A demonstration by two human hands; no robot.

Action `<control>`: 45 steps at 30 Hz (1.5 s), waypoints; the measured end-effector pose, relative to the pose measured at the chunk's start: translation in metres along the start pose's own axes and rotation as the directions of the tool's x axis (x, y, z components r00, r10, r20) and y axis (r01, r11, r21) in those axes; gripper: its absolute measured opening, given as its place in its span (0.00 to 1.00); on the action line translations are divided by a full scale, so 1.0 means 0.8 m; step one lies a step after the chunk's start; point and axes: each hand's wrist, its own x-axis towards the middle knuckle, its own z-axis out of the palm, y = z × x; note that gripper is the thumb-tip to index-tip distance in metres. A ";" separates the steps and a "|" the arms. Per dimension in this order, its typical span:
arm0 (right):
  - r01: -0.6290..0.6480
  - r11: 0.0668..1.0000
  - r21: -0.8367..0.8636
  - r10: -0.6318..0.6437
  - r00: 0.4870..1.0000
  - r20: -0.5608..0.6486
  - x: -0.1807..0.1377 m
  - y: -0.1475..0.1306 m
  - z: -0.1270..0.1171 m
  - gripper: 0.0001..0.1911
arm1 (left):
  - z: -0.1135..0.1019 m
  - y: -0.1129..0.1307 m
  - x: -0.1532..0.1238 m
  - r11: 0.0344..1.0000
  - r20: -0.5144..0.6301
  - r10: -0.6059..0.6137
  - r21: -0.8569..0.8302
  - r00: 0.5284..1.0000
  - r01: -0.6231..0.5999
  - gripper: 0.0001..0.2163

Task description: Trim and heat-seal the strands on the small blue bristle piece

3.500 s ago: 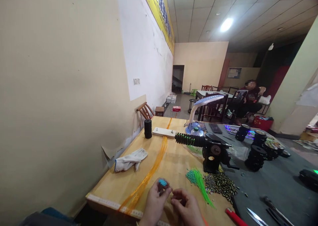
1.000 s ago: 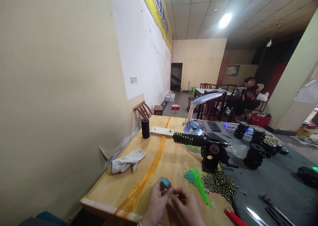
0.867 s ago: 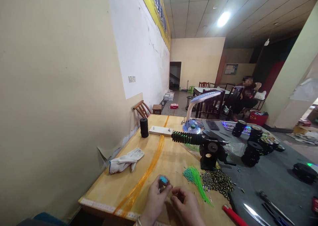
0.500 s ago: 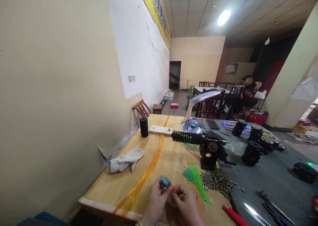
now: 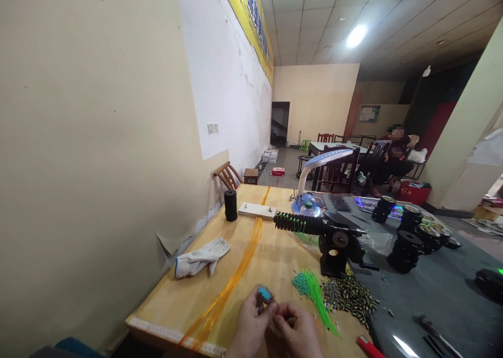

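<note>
Near the front edge of the wooden table, my left hand [image 5: 253,318] and my right hand [image 5: 296,326] meet, thumbs and fingers pinched together. Whatever lies between the fingertips is too small to make out. A bright blue patch [image 5: 264,294] shows at my left index finger; whether it is wrapped on or held, I cannot tell. Just beyond my right hand lie a pile of turquoise beads [image 5: 301,283], a bundle of green strands [image 5: 317,297] and a heap of dark, gold-banded beads [image 5: 356,297]. Long orange strands [image 5: 239,271] run across the table left of my hands.
A black hand-cranked device [image 5: 336,242] carries a ridged roller [image 5: 298,223] wound with green line. Around it are a white board [image 5: 253,210], a black spool [image 5: 230,206], a glove [image 5: 202,258], a desk lamp [image 5: 306,185] and several spools [image 5: 404,250]. A person [image 5: 395,153] sits far back.
The whole view has shifted slightly, so things appear a little lower and further right. My hands stay pinched together in nearly the same pose.
</note>
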 end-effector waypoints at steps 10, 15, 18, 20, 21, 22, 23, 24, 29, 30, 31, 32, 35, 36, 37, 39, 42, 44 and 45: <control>-0.026 0.999 -0.026 0.026 1.000 0.009 0.003 -0.003 -0.001 0.14 | 0.002 -0.009 0.002 1.000 0.027 0.024 -0.003 0.999 -0.024 0.07; -0.009 0.998 -0.060 0.011 1.000 0.024 0.000 -0.008 -0.008 0.12 | 0.000 -0.011 0.002 1.000 0.039 0.018 -0.005 0.999 -0.018 0.08; 0.009 0.999 -0.037 -0.008 1.000 0.029 0.000 -0.014 -0.022 0.13 | -0.002 -0.006 0.003 0.999 0.055 0.026 0.040 0.998 -0.028 0.09; 0.031 0.999 0.018 -0.031 0.999 -0.015 0.003 -0.022 -0.032 0.15 | -0.003 -0.002 0.003 0.996 0.094 0.034 0.076 0.995 -0.041 0.08; 0.040 0.998 0.051 -0.038 0.999 -0.038 0.006 -0.028 -0.037 0.16 | -0.003 0.001 0.003 0.993 0.122 0.037 0.103 0.992 -0.050 0.08; 0.041 0.995 0.089 -0.037 0.998 -0.049 0.009 -0.034 -0.040 0.16 | -0.003 0.003 0.003 0.988 0.155 0.038 0.140 0.987 -0.060 0.06; 0.025 0.990 0.137 -0.020 0.999 -0.039 0.013 -0.041 -0.043 0.17 | -0.003 0.006 0.002 0.980 0.189 0.038 0.183 0.981 -0.073 0.05; -0.006 0.982 0.188 0.008 1.000 -0.012 0.018 -0.048 -0.044 0.18 | -0.003 0.008 0.002 0.971 0.226 0.034 0.222 0.974 -0.085 0.04; -0.159 0.926 0.343 0.132 0.986 0.101 0.039 -0.071 -0.039 0.19 | -0.005 0.017 0.000 0.959 0.357 -0.004 0.265 0.934 -0.098 0.03; -0.166 0.923 0.348 0.137 0.985 0.107 0.042 -0.073 -0.037 0.18 | -0.007 0.017 0.000 0.957 0.365 -0.011 0.275 0.931 -0.097 0.02; -0.174 0.918 0.356 0.143 0.983 0.112 0.043 -0.073 -0.036 0.17 | -0.008 0.018 0.000 0.953 0.368 -0.015 0.287 0.930 -0.098 0.03; -0.181 0.913 0.365 0.148 0.982 0.115 0.044 -0.073 -0.035 0.17 | -0.010 0.018 -0.001 0.949 0.372 -0.018 0.298 0.928 -0.101 0.03; -0.194 0.897 0.398 0.165 0.980 0.106 0.041 -0.068 -0.033 0.16 | -0.013 0.018 -0.001 0.943 0.412 -0.017 0.309 0.911 -0.122 0.04; -0.198 0.890 0.411 0.173 0.980 0.097 0.040 -0.065 -0.033 0.16 | -0.014 0.018 -0.001 0.943 0.429 -0.015 0.307 0.903 -0.130 0.04; -0.201 0.882 0.427 0.182 0.980 0.084 0.038 -0.062 -0.032 0.16 | -0.014 0.018 0.000 0.942 0.446 -0.018 0.308 0.895 -0.134 0.04; -0.204 0.863 0.463 0.202 0.978 0.053 0.035 -0.055 -0.031 0.17 | -0.015 0.018 0.000 0.942 0.460 -0.028 0.310 0.888 -0.131 0.02; -0.183 0.835 0.519 0.217 0.976 -0.005 0.030 -0.046 -0.028 0.19 | -0.013 0.015 0.000 0.960 0.361 0.019 0.254 0.932 -0.118 0.06; -0.158 0.817 0.555 0.217 0.975 -0.042 0.025 -0.044 -0.024 0.20 | -0.006 0.012 -0.003 0.979 0.211 0.073 0.169 0.975 -0.110 0.10; -0.145 0.809 0.570 0.216 0.975 -0.059 0.022 -0.045 -0.021 0.20 | -0.001 0.010 -0.004 0.985 0.129 0.094 0.131 0.987 -0.111 0.12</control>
